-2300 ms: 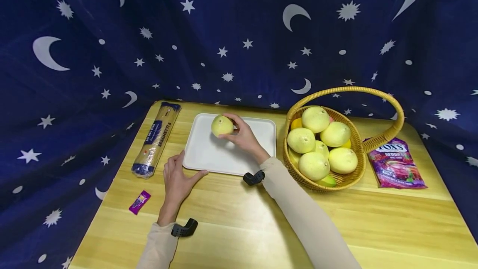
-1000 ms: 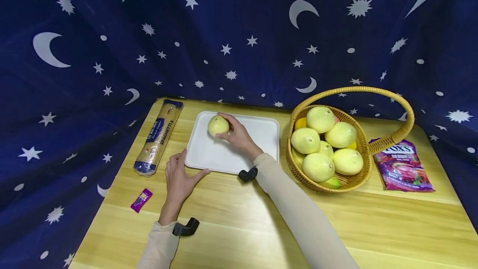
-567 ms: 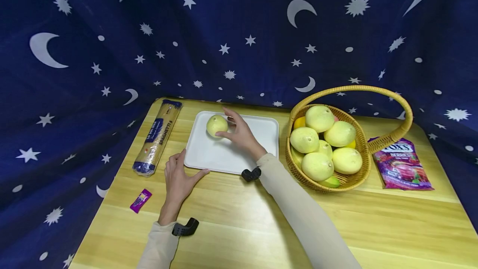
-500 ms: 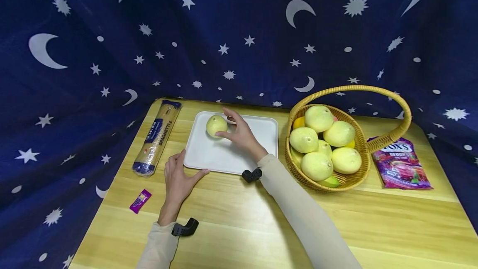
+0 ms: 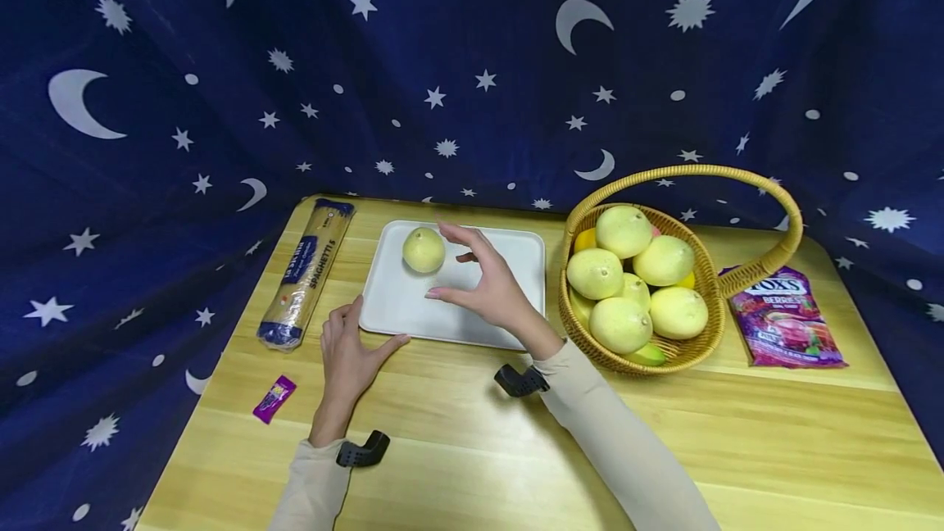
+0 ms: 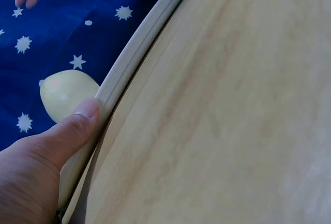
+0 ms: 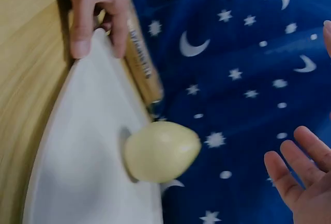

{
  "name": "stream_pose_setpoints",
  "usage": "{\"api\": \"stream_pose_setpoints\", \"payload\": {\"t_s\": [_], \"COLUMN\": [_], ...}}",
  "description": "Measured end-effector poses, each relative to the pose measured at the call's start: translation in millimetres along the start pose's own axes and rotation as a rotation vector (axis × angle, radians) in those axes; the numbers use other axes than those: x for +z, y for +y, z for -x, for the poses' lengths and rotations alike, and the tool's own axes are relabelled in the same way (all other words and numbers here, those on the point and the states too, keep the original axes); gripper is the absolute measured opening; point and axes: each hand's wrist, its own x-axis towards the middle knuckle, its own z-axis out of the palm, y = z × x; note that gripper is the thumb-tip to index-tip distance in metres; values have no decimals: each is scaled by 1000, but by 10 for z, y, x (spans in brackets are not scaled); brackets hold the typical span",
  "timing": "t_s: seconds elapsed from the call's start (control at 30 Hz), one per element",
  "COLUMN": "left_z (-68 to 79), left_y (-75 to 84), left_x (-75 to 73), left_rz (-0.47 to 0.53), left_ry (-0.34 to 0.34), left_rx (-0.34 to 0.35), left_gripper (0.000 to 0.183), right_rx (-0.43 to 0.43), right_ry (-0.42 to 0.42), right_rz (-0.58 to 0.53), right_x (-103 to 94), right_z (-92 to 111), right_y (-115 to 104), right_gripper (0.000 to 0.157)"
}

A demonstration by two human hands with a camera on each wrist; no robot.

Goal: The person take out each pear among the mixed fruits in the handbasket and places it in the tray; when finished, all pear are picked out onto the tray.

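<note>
A pale yellow-green round fruit sits on the left part of a white rectangular tray. My right hand hovers over the tray to the right of the fruit, thumb and fingers spread apart and holding nothing. In the right wrist view, its fingers are clear of the fruit, whose tip is slightly pointed. My left hand holds the tray's near left corner between thumb and fingers. The left wrist view shows the thumb against the tray rim.
A wicker basket of similar pale fruits stands right of the tray, its tall handle arching up. Beside it lies a purple candy bag. A spaghetti pack and a small purple wrapper lie to the left. A starry cloth hangs behind.
The right hand set the fruit down farther left on the tray, let go of it and drew back to the right and nearer. The left hand stayed at the tray corner.
</note>
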Motion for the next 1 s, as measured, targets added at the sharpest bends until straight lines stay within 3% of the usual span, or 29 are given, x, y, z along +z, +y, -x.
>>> {"api": "stream_pose_setpoints", "payload": {"t_s": [0.2,0.43,0.63,0.83,1.0], "left_z": [1,6,6,7,7], "left_y": [12,14,3,-8,-2], "left_x": [-5,-3,-7,-5,-5], "left_rz": [19,14,12,15,19], "left_ry": [0,-6,-1,-1,-5], "left_rx": [-7,-12,-6,-6,-13], "left_gripper": [106,107,106,106,106], "right_rx": [-73,-189,-270,-292,-250], "right_ry": [64,119,220,319,358], "right_rz": [-16,36,118,204,270], "right_x": [-203,-484,-718,-971,-1228], "right_z": [254,598,857,1024,1149], "right_y": [-269,-426,-509,-618,-496], "right_gripper": [84,79,84,83,87]}}
